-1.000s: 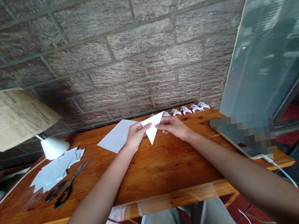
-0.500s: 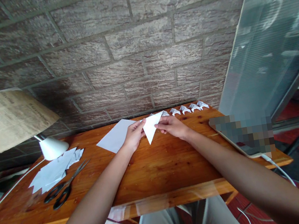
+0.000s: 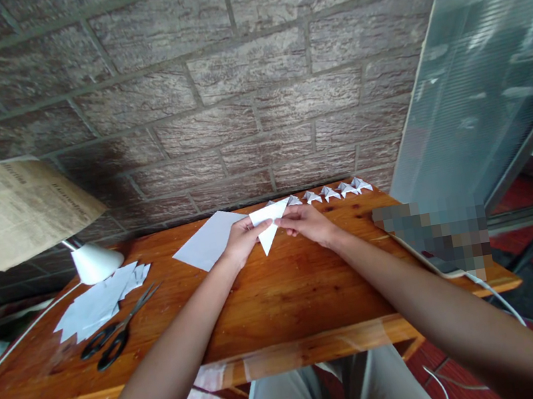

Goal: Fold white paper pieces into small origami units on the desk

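Between my two hands, above the wooden table, is a piece of white paper folded into a pointed shape. My left hand pinches it from the left, its thumb lying across the front near the middle. My right hand grips the right side, thumb close to the left thumb. One corner of the folded paper points down. Behind my left hand a flat white sheet lies on the table. Several small folded paper stars stand in a row along the back edge, partly hidden behind my right hand.
Scissors with black handles lie at the left beside a pile of white paper pieces. A lamp stands behind them, near the brick wall. A blurred-out device with a white cable rests at the table's right edge.
My left thumb has slid down and right across the folded paper, from its upper left edge to the middle beside my right thumb. Both hands still hold the paper.
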The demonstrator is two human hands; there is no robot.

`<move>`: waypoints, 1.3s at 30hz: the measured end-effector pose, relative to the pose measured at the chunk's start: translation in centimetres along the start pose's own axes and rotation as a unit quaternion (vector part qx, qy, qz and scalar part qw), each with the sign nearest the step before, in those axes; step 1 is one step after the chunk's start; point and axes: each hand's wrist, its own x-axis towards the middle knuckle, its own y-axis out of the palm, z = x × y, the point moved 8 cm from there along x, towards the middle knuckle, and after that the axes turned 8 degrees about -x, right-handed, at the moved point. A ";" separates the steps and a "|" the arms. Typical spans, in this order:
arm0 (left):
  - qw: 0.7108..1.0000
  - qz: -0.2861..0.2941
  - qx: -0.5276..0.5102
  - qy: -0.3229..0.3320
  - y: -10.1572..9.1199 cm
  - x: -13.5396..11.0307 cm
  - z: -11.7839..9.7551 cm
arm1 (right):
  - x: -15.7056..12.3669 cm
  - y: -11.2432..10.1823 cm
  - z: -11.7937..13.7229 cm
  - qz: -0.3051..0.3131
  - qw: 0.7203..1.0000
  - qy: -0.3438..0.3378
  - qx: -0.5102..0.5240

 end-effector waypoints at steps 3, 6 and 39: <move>1.000 0.000 0.010 0.014 0.2 -0.1 -0.3 | 0.0 0.2 -0.2 0.010 1.000 0.004 0.010; 1.000 -0.004 0.000 0.012 0.2 -0.1 -0.3 | 0.1 0.2 -0.4 0.008 1.000 0.001 0.015; 0.983 0.109 0.147 0.007 1.6 -0.4 -0.3 | 0.3 -2.5 -0.9 -0.127 0.983 0.058 0.119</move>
